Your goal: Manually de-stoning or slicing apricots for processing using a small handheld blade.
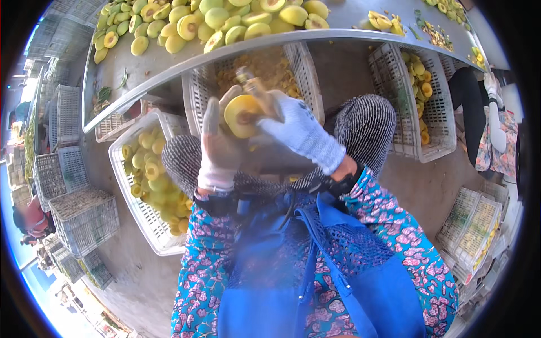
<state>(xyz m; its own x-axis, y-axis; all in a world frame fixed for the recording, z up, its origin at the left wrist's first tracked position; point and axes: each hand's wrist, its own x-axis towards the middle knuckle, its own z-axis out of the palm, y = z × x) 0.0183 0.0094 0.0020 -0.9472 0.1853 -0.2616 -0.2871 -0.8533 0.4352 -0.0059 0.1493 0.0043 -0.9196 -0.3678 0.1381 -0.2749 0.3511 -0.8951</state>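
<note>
My left hand, in a whitish glove, grips a halved yellow peach with its cut face and brownish centre showing. In my gloved right hand is a hand tool with a light brown handle. Motion blur hides the exact form of its metal end, which points up and away from me. The right fingers are close against the peach's right side; whether they touch it I cannot tell. Below and beyond both hands stands a white plastic crate with orange-brown scraps in it.
A metal-edged table crosses in front, heaped with halved peaches. Left of my knees is a white crate of peach halves. Another crate stands right, near a seated person. Stacked crates line the left.
</note>
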